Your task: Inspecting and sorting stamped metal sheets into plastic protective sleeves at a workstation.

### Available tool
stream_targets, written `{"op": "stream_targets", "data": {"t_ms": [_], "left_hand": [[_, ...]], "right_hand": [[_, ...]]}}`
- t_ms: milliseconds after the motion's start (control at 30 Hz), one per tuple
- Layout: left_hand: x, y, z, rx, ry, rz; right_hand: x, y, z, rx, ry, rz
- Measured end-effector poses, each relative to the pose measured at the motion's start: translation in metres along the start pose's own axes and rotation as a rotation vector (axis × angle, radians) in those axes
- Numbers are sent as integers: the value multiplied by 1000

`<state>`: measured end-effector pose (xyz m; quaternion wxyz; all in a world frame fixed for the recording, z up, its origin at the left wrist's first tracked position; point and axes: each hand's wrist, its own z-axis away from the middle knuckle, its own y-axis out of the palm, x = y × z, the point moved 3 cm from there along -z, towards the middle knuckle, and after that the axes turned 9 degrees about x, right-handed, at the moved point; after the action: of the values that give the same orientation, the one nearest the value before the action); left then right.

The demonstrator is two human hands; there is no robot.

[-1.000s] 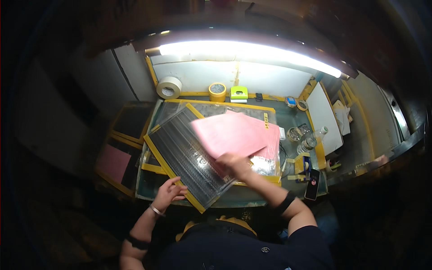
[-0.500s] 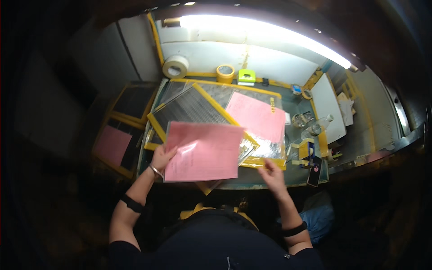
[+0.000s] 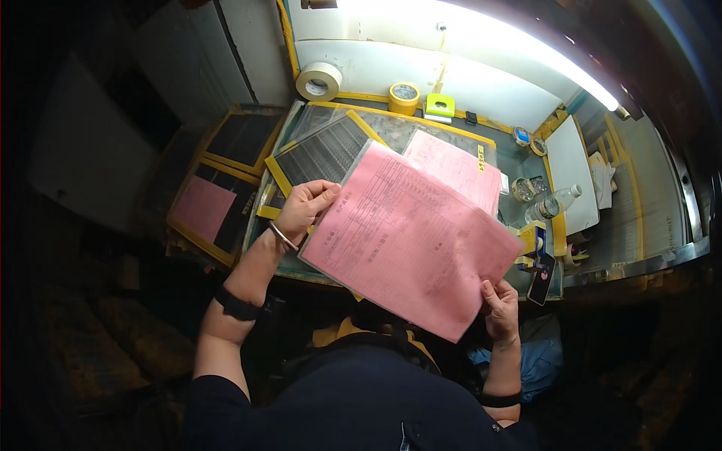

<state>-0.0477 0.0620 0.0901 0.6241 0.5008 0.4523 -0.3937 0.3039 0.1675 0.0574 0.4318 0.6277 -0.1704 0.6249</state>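
A pink printed sheet (image 3: 406,240) in a clear plastic sleeve is held up between my two hands, tilted down to the right. My left hand (image 3: 308,204) pinches its left edge, thumb on top. At the lower right corner my right hand (image 3: 500,310) grips it, and the sheet buckles there. Behind it, on the glass-topped table, lies a dark film sheet (image 3: 320,158) edged with yellow tape, partly covered. Another pink sheet (image 3: 451,161) rests on the table beyond, its near part hidden by the held one.
Along the back stand a white tape roll (image 3: 319,81), a yellow tape roll (image 3: 404,98) and a green-and-white box (image 3: 439,107). A clear bottle (image 3: 553,203) lies at the right, near a phone (image 3: 541,279). At the left, a lower surface bears yellow-edged dark panels (image 3: 241,141) and a pink sheet (image 3: 204,208).
My right hand, empty and apart before, now grips the pink sheet's lower right corner. The sheet has been raised and turned clockwise. The view has shifted slightly.
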Motion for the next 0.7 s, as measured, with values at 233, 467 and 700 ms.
{"op": "stream_targets", "data": {"t_ms": [233, 467, 700], "left_hand": [[0, 1, 0, -153, 68, -101], [-10, 5, -4, -147, 119, -172], [11, -12, -6, -293, 75, -97]], "right_hand": [[-9, -7, 0, -49, 13, 64], [-13, -15, -1, -23, 20, 36], [-10, -17, -2, -201, -50, -122]]}}
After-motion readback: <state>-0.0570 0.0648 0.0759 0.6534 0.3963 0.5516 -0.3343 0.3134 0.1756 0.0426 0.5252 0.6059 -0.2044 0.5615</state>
